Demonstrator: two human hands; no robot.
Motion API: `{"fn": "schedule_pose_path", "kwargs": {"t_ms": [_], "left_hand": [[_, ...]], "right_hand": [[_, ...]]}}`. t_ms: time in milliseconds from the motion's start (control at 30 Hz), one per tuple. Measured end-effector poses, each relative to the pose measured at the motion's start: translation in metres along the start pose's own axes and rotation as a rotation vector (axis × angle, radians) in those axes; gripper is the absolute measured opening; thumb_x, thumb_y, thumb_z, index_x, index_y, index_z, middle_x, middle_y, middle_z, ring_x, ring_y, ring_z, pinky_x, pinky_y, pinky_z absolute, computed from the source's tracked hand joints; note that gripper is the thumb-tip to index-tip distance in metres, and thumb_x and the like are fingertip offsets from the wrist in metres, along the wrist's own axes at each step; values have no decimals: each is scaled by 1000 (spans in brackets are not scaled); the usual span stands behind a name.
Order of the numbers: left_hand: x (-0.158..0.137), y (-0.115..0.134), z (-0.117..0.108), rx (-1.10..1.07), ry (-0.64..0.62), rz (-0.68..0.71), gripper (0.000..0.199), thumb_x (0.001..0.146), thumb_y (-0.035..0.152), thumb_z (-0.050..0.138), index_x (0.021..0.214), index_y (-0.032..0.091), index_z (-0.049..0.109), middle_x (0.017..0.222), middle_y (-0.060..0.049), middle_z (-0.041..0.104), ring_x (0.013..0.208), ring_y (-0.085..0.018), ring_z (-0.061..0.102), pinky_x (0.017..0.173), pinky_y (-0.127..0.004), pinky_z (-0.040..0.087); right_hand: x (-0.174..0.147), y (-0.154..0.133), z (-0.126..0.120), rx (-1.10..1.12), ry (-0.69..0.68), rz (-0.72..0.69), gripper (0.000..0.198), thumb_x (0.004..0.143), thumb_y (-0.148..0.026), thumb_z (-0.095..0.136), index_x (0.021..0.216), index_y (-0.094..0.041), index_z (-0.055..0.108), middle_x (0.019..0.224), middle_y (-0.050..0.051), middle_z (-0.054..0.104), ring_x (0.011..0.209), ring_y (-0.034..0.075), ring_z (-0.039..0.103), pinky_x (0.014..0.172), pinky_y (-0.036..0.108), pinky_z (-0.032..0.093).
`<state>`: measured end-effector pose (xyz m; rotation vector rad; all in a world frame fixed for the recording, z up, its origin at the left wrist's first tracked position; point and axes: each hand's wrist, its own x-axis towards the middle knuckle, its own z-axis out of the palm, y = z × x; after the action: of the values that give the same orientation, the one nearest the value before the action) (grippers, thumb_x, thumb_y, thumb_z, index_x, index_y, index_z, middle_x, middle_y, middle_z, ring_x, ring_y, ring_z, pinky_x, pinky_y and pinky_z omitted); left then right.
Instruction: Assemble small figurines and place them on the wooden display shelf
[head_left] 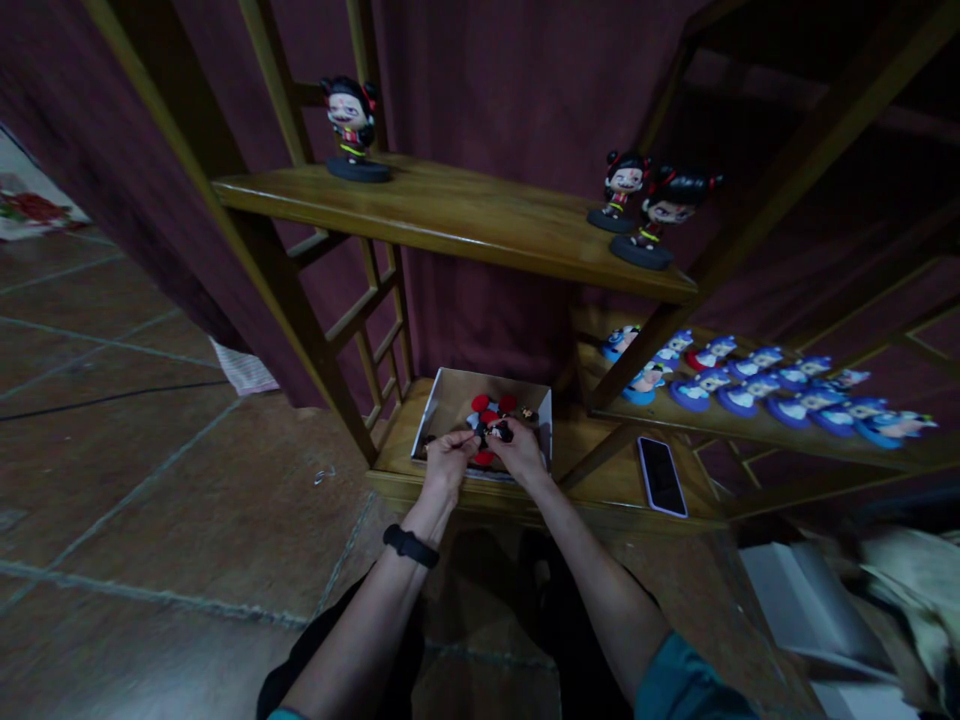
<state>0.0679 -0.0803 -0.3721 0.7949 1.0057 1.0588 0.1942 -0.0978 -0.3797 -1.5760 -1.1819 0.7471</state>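
Note:
Over a shallow white-rimmed cardboard box [546,425] on the low shelf, both my hands meet at a small black-haired figurine [499,431]. My right hand [520,455] is closed around it from the right. The fingers of my left hand [448,462] are pinched at a dark part on its left side, probably its base; the detail is too small to be sure. Red round pieces [480,403] lie in the box behind and below the figurine, along with another small figurine piece [528,413] near the right wall. My fingers hide part of the contents.
A wooden upper shelf [465,215] overhangs the box, bearing a black-haired figurine [350,125] at left and two more at right. Several blue-and-white figurines [754,390] stand on the right shelf. A phone [662,476] lies on the low shelf. White boxes [814,605] sit at lower right.

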Motion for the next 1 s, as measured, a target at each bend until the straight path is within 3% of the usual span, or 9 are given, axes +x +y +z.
{"fn": "schedule_pose_path", "kwargs": {"t_ms": [300,533,733,867,1000], "left_hand": [[3,-4,2,1,-37,-85,20,53,21,75,67,10,65,55,-1,62,46,-9,54,48,-20,42],[6,1,-3,-60,87,-230,7,65,6,64,68,11,60,54,-1,60,48,-10,58,47,-19,46],[5,6,-3,-210,21,-389,8,71,3,60,71,11,57,59,-5,61,53,-11,61,52,-20,50],[3,7,0,-220,-29,-366,12,72,2,59,79,12,59,62,-4,62,55,-11,62,55,-20,50],[-1,8,2,-170,-64,-269,28,65,5,67,91,15,61,69,-3,64,61,-12,63,60,-23,51]], "right_hand": [[-4,-4,-1,-15,-18,25,22,65,-25,58,86,-20,62,73,-2,64,69,15,58,69,28,47],[-1,-3,-1,179,-44,77,38,63,-20,58,101,-23,59,80,-3,65,67,12,58,70,28,48],[-1,-7,-4,308,-127,137,24,61,-18,57,84,-20,64,77,-2,67,71,14,60,73,30,47],[-4,-7,-3,396,-192,151,24,64,-25,59,86,-20,65,81,-1,68,74,15,61,76,32,47],[-4,-5,-4,448,-187,184,25,64,-28,61,86,-19,67,80,0,69,73,15,62,79,33,46]]}}
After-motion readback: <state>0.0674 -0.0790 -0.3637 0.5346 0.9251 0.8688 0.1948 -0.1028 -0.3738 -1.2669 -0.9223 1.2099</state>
